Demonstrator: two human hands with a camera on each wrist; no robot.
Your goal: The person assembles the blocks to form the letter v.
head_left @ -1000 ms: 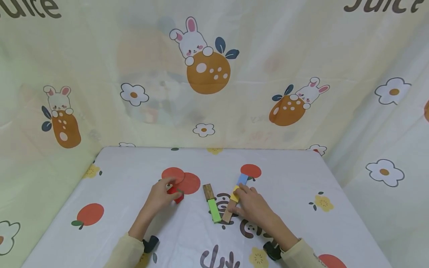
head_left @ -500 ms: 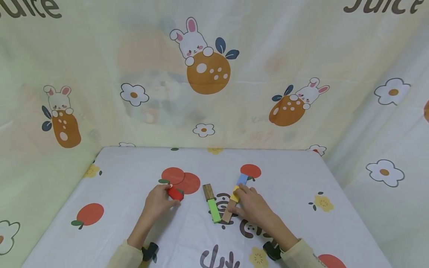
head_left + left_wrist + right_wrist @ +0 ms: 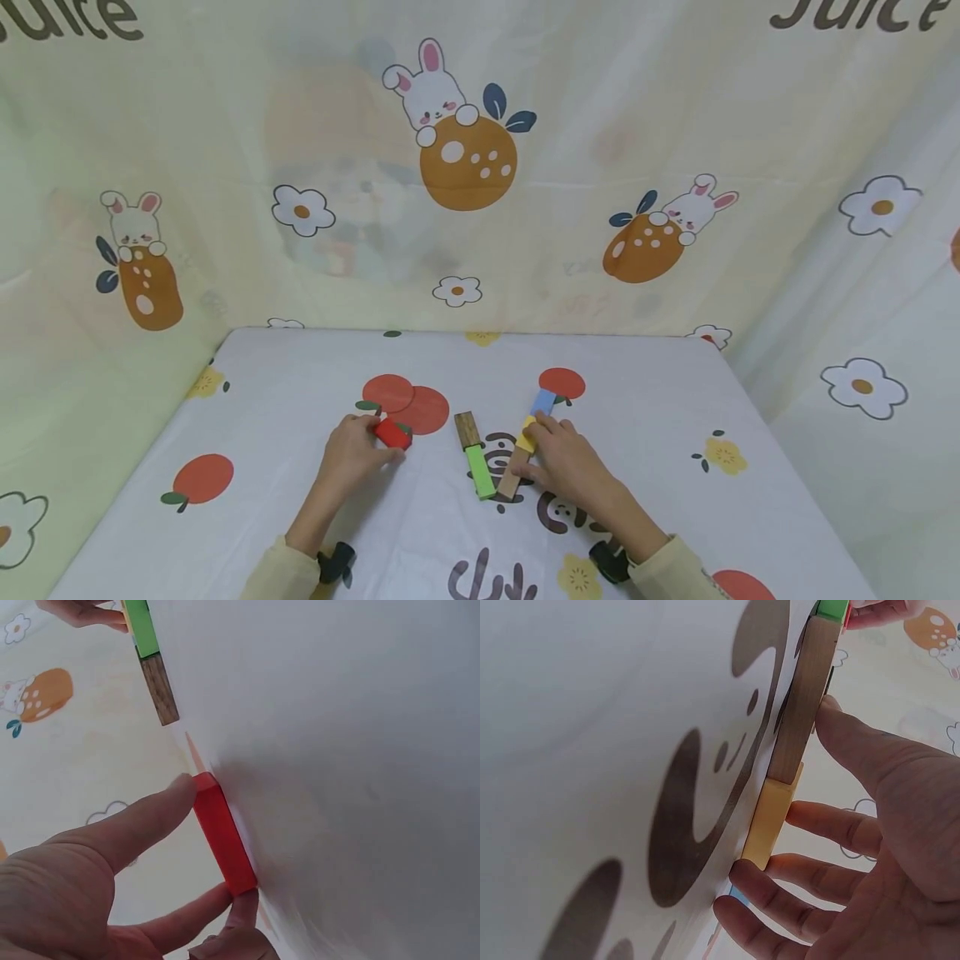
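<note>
In the head view my left hand (image 3: 352, 450) pinches a red block (image 3: 393, 434) by its ends, close over the tablecloth. The left wrist view has the thumb at one end of this block and fingertips at the other. My right hand (image 3: 570, 462) rests at a slanting row of blocks: blue (image 3: 544, 402) at the far end, a yellow block (image 3: 767, 823) in the middle and a light brown block (image 3: 808, 701) nearest. Its thumb lies along the light brown block, while relaxed fingers touch the yellow one and reach the blue one.
Left of that row, a dark wood-grain block (image 3: 467, 429) and a green block (image 3: 480, 472) form a second row; the two rows meet at the near end in a V. A white printed tablecloth (image 3: 637, 400) covers the table, with a patterned curtain (image 3: 570, 233) behind.
My left hand has drawn slightly left and toward me, and its fingers have shifted from above the red block to its ends, so more of it shows. The right hand stays put.
</note>
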